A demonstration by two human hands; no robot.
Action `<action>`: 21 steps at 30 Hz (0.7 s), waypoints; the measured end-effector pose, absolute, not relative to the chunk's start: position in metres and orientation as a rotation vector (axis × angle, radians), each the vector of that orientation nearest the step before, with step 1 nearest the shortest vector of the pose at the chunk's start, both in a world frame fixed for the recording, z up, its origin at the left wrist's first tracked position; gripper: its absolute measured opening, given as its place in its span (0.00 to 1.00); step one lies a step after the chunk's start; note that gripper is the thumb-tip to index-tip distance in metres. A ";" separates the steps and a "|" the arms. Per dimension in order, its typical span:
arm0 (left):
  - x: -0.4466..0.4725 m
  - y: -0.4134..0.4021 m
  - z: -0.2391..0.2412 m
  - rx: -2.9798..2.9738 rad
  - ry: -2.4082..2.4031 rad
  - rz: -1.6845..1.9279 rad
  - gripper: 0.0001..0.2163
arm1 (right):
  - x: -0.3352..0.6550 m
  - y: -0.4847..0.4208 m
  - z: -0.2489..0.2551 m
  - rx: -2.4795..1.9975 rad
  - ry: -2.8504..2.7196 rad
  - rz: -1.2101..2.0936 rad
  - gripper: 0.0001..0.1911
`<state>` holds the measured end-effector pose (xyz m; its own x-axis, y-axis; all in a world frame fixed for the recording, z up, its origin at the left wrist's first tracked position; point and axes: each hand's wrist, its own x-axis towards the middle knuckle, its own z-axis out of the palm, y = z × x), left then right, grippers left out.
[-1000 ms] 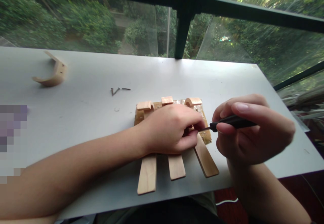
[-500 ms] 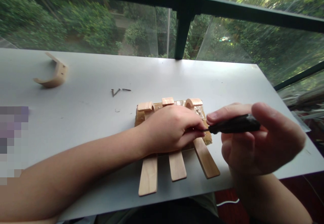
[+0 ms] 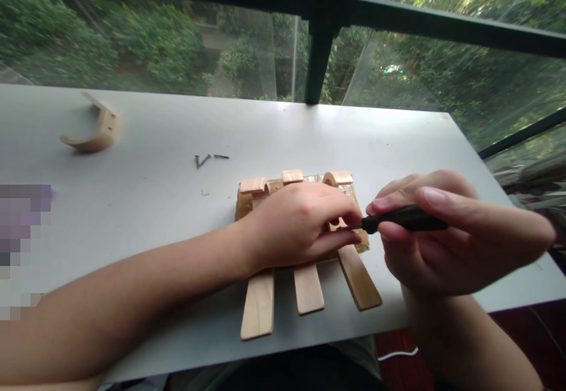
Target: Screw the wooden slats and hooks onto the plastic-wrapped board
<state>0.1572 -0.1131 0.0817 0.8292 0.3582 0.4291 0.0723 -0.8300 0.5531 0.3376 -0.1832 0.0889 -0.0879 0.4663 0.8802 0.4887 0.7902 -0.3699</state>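
Observation:
My right hand (image 3: 451,232) is closed round the black handle of a screwdriver (image 3: 409,219), whose thin shaft points left. The tip meets the right-hand wooden hook (image 3: 360,279), one of three with flat, tapered tails and curled tops. These lie across a block wrapped in shiny brown tape (image 3: 363,243). Over the block rests my left hand (image 3: 305,220), its thumb and forefinger curved round the right hook, one on each side of the shaft. Its other fingers are hidden. A middle hook (image 3: 310,291) and a left hook (image 3: 257,308) stick out beneath that hand and wrist.
On the white table (image 3: 154,202), several loose screws (image 3: 203,161) lie beyond my left forearm. A curved wooden piece with holes (image 3: 95,131) is at the far left. Dark-framed windows (image 3: 318,37) stand along the back edge. A blurred-out patch covers the left edge.
My right hand has turned round the screwdriver handle, and its fingers have shifted. My left thumb and forefinger have parted slightly, showing more of the shaft. The wooden hooks have barely moved.

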 end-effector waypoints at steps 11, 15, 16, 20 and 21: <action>0.154 -0.113 0.081 2.434 0.325 0.730 0.04 | 0.334 -0.184 0.081 -0.662 -1.643 0.194 0.26; 0.154 -0.112 0.081 2.453 0.310 0.737 0.04 | 0.332 -0.180 0.079 -0.634 -1.659 0.192 0.26; 0.154 -0.112 0.082 2.456 0.307 0.720 0.05 | 0.332 -0.178 0.079 -0.624 -1.652 0.197 0.25; 0.155 -0.112 0.083 2.483 0.314 0.644 0.06 | 0.334 -0.172 0.079 -0.636 -1.606 0.192 0.24; 0.155 -0.112 0.083 2.489 0.313 0.637 0.07 | 0.335 -0.171 0.079 -0.654 -1.609 0.168 0.25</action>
